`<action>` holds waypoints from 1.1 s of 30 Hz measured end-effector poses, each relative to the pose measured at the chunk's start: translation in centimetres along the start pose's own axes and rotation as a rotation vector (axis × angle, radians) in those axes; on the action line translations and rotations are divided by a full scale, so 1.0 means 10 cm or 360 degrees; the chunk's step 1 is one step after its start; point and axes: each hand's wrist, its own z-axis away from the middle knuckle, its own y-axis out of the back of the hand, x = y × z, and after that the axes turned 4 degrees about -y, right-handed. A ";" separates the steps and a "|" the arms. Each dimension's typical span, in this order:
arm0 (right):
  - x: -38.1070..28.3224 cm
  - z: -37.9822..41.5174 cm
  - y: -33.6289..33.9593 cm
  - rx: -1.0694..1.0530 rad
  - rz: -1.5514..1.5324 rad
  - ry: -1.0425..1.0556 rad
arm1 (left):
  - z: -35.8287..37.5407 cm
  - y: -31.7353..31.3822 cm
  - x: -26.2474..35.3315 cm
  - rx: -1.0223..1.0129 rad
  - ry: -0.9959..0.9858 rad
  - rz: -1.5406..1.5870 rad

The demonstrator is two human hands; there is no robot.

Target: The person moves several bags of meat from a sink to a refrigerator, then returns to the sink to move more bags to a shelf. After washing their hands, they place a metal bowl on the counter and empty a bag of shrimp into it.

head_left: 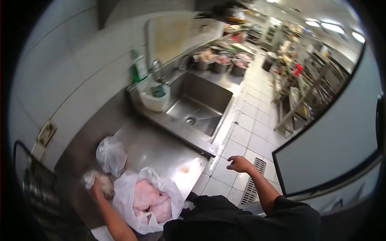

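My left hand [97, 189] is closed on a small clear plastic bag [106, 185] with pale contents I cannot make out, at the back left of the steel counter. Beside it sits another knotted plastic bag [110, 156]. Nearer my body lies a large open white plastic bag [125, 197], its sides folded down around pink raw meat [148, 197]. My right hand [240, 164] hangs in the air over the tiled floor, with nothing in it and its fingers loosely bent and apart.
A steel sink [201, 100] adjoins the counter, with a white tub [154, 100] and a green bottle [140, 68] at its corner. Several metal pots [221, 65] of food stand beyond. A grey panel [329, 132] is at right, near a floor drain [252, 184].
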 end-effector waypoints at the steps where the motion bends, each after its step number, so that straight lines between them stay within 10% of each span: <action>1: -0.02 0.11 0.01 -0.0015 -0.0008 -0.0047 | -0.14 0.09 -0.18 -0.0012 0.0003 0.0090; 9: 0.45 0.38 0.06 0.0043 0.0141 -0.0246 | 0.24 0.23 0.39 0.0135 0.0009 -0.0492; 16: 0.30 0.04 0.09 -0.0019 0.0033 -0.0024 | 0.28 0.47 0.35 -0.0142 0.0311 0.0610; 23: 0.47 -0.56 0.08 -0.0040 -0.0037 0.0259 | 1.56 0.82 1.39 -0.0042 -0.0431 0.0235; 27: 0.88 -0.96 0.33 -0.0031 -0.0029 0.0301 | 1.84 0.94 0.82 0.0119 -0.0782 0.0064; 29: 1.10 -1.10 0.37 0.0003 -0.0022 0.0285 | 3.26 0.79 1.52 0.0268 -0.1057 -0.0279; 31: 1.21 -1.13 0.57 0.0022 -0.0049 0.0258 | 2.59 0.87 0.34 0.0542 -0.1173 -0.0024; 33: 1.36 -1.21 0.67 -0.0040 -0.0060 0.0167 | 3.63 0.66 1.02 0.0569 -0.0916 -0.0379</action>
